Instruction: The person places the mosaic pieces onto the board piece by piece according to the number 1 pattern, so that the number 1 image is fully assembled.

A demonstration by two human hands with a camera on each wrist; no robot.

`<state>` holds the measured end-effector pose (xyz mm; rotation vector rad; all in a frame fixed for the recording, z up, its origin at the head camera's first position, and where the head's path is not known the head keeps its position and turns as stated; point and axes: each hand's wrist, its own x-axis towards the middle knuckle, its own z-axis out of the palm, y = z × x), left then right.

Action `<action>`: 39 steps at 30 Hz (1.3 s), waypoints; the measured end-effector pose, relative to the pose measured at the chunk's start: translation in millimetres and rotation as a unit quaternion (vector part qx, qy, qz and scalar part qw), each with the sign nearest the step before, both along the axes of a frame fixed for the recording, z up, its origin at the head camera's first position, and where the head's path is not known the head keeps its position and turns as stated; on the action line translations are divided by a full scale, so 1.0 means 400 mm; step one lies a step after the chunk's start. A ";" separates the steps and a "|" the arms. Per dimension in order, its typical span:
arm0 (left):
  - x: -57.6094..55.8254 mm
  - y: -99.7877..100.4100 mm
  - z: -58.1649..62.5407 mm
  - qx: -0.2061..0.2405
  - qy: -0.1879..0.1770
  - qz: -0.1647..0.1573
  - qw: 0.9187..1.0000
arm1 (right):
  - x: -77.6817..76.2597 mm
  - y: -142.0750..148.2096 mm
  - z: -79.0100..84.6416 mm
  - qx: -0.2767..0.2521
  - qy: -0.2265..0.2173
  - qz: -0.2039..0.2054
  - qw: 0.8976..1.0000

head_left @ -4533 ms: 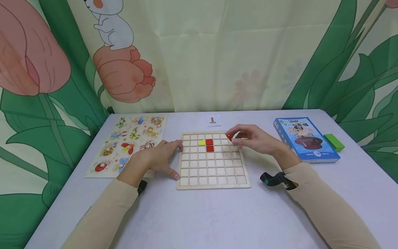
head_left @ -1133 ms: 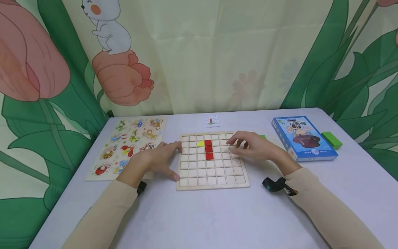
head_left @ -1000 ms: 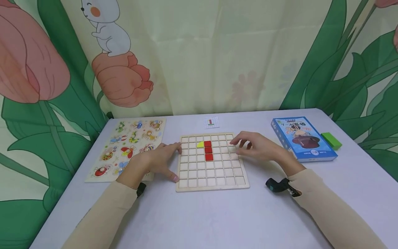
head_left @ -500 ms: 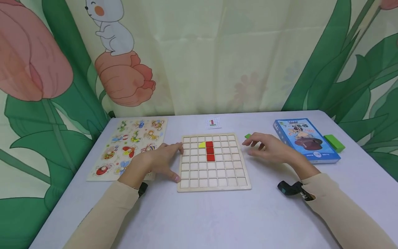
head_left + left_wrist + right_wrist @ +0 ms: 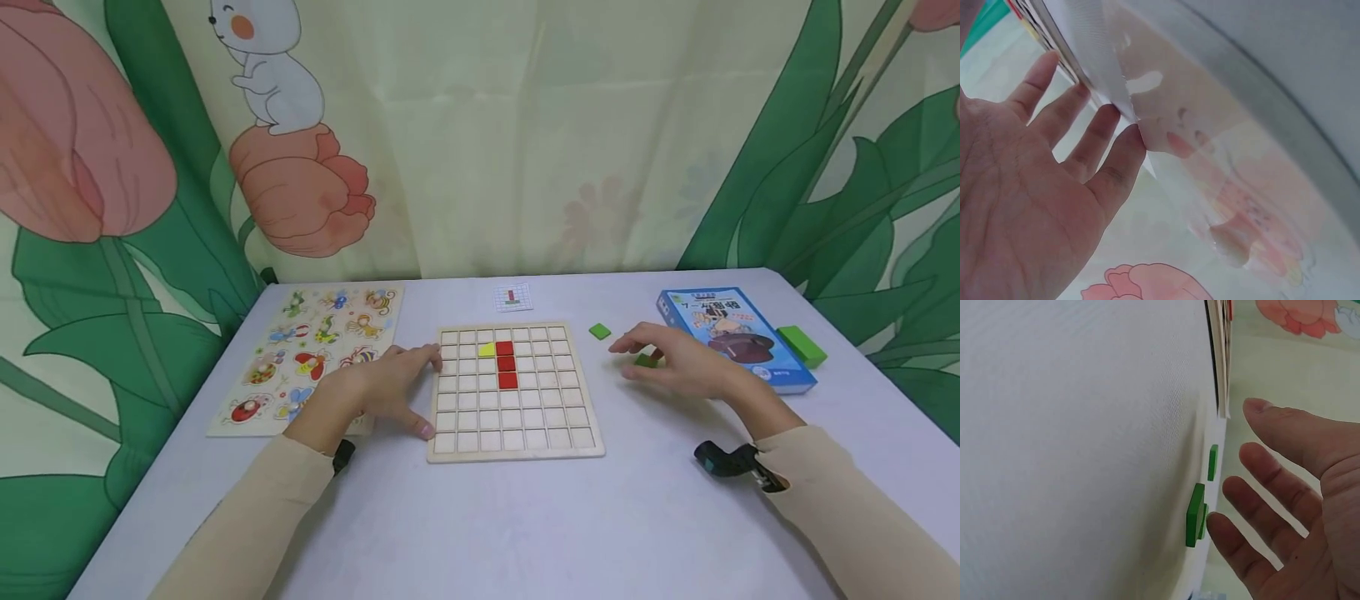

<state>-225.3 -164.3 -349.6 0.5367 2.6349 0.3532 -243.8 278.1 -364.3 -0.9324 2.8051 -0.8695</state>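
Observation:
A wooden grid board (image 5: 487,419) lies flat mid-table. Three red square tiles (image 5: 507,363) form a column in its upper cells, and a small yellow tile (image 5: 487,350) sits left of the top one. My left hand (image 5: 381,385) rests at the board's left edge, fingers spread. To the right of the board, my right hand (image 5: 684,363) hovers with loosely bent fingers and nothing held. Under it, partly hidden, is a green tile (image 5: 645,361); another green tile (image 5: 599,331) lies farther off. The right wrist view shows green tiles (image 5: 1195,515) beside the fingertips (image 5: 1217,525).
A small pattern card (image 5: 513,297) lies behind the board. On the left is a picture board (image 5: 262,346) with insect figures. A blue box (image 5: 738,337) lies at right, with a green block (image 5: 802,346) against its far side. A printed curtain hangs behind.
A third red tile, pinched in my right hand earlier, now sits below the other two. That hand has moved right, off the board, uncovering green tiles. My left hand stays put.

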 end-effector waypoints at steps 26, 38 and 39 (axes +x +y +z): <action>-0.003 -0.004 -0.012 0.001 0.007 -0.003 1.000 | 0.007 0.039 -0.006 0.067 0.003 -0.066 0.996; 0.002 -0.004 -0.013 0.002 0.005 0.004 1.000 | 0.022 0.050 -0.008 0.072 -0.030 -0.045 0.996; 0.002 -0.004 -0.014 0.002 0.005 0.005 1.000 | 0.023 0.051 -0.006 0.071 -0.030 -0.042 0.996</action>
